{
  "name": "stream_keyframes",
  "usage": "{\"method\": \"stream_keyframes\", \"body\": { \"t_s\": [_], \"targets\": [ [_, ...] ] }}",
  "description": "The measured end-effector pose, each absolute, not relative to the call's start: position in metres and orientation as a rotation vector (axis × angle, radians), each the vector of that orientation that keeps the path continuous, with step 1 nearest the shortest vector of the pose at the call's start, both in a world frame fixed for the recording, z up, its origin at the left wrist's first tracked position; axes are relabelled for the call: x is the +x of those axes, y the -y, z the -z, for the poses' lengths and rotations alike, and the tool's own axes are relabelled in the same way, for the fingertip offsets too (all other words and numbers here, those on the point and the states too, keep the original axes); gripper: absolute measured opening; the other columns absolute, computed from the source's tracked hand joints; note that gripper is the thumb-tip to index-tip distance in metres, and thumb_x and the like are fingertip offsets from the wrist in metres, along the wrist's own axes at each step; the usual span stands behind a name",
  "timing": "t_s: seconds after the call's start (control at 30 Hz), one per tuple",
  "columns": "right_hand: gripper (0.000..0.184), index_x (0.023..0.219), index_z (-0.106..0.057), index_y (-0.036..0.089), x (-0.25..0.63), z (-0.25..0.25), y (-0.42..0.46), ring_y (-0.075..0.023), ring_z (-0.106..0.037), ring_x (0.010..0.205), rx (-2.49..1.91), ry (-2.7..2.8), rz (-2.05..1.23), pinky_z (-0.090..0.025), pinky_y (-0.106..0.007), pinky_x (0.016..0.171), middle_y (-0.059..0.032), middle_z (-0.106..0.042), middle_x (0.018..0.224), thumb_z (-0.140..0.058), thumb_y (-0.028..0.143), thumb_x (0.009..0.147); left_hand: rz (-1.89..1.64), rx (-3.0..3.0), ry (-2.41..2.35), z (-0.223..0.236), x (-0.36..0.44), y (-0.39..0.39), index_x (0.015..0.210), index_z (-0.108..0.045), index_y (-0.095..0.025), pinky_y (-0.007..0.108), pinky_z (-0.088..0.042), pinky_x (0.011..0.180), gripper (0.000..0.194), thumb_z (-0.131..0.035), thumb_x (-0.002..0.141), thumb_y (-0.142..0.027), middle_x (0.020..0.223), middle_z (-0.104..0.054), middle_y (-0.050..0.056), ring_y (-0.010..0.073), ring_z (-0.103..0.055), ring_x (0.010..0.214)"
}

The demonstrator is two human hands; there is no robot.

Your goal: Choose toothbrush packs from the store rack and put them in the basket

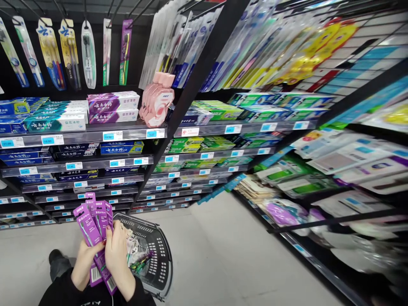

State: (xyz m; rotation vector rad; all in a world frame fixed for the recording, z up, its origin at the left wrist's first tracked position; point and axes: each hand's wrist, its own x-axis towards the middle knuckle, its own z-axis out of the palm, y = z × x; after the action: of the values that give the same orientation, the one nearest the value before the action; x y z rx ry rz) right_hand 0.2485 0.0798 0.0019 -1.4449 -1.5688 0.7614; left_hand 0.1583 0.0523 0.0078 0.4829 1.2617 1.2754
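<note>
Several purple toothbrush packs point(87, 225) are fanned out in front of my body, held between both hands. My left hand point(83, 259) is closed around the packs from the left side, its thumb lying across them. Against their right side, my right hand point(117, 250) is closed too, with its fingertips near the upper part of the packs. The lower ends with barcodes stick out below my hands. Just right of my right hand stands a dark shopping basket point(161, 255), with toothbrush packs and other packaged items point(138, 255) inside, partly covered by my arm.
Shelves ahead hold toothpaste boxes point(111, 106) and pink bottles point(157, 102) above price rails point(127, 135). Toothbrushes point(87, 55) hang on hooks above. More shelving with packaged goods point(287, 178) runs along the right, blurred. Grey floor point(216, 259) lies between.
</note>
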Motion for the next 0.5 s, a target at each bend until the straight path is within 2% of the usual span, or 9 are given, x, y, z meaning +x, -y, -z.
{"method": "stream_keyframes", "body": {
  "t_s": [0.13,0.23,0.37,0.5],
  "targets": [
    [0.007,0.084,-0.046,0.022,0.25,-0.007,-0.082,-0.0229,-0.048,0.084,-1.416,1.552,-0.823,-0.038,-0.038,0.075,-0.0047,-0.053,0.085,-0.04,0.025,0.086,-1.289,0.565,-1.215,-0.007,0.157,-0.054,0.094,-0.066,-0.013,0.034,-0.048,0.079,0.037,-0.074,0.06,-0.026,0.088,-0.072,0.008,0.028,-0.064,0.089],
    [0.005,0.079,-0.047,0.022,0.25,-0.012,-0.082,-0.0228,-0.048,0.082,-1.452,1.567,-0.842,-0.038,-0.037,0.076,-0.0031,-0.054,0.082,-0.048,0.026,0.081,-1.311,0.583,-1.268,-0.005,0.154,-0.058,0.093,-0.065,-0.014,0.032,-0.049,0.078,0.04,-0.077,0.056,-0.023,0.088,-0.072,0.007,0.0275,-0.063,0.089],
    [0.012,0.074,-0.05,0.022,0.252,-0.012,-0.085,-0.0218,-0.051,0.078,-1.421,1.453,-0.946,-0.038,-0.034,0.073,-0.0019,-0.056,0.076,-0.052,0.033,0.079,-1.321,0.52,-1.33,-0.004,0.153,-0.062,0.081,-0.066,-0.012,0.032,-0.05,0.07,0.036,-0.079,0.048,-0.019,0.074,-0.073,0.005,0.0275,-0.066,0.077],
    [0.025,0.082,-0.052,0.021,0.265,-0.006,-0.098,-0.0173,-0.055,0.059,-1.172,0.918,-1.309,-0.042,-0.029,0.059,0.0005,-0.058,0.064,-0.051,0.046,0.078,-1.27,0.314,-1.291,-0.003,0.149,-0.061,0.08,-0.06,-0.014,0.034,-0.051,0.061,0.032,-0.076,0.053,-0.02,0.063,-0.07,0.003,0.0236,-0.065,0.061]
  ]
}}
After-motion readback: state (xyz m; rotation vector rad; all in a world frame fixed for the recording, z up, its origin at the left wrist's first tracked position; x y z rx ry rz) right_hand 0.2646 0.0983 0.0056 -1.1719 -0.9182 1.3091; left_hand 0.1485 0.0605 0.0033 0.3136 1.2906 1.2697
